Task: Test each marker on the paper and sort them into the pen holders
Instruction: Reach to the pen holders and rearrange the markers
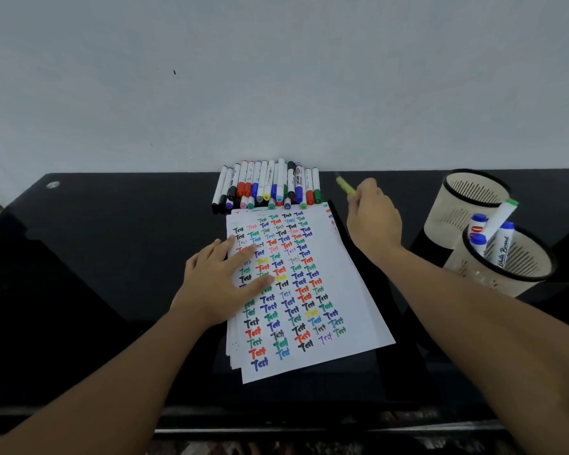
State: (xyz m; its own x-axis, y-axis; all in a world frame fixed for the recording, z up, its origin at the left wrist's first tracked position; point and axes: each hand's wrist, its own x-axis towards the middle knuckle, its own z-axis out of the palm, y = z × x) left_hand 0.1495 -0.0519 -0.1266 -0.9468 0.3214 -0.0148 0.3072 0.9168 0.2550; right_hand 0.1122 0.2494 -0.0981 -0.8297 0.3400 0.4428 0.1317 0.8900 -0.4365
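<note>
Above paper [312,330], yellow-green marker [345,185]

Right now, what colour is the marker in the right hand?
Yellow-green marker, gripped by the right hand; the head view shows it.

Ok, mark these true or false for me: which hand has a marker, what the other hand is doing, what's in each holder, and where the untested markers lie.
1. The right hand holds a yellow-green marker. True.
2. The left hand grips a marker. False: it lies flat on the white paper sheet covered in "Test" words.
3. Both beige pen holders are empty. False: the near holder contains markers; the far holder shows none.
4. The pile of untested markers lies at the paper's far edge. True.
</note>
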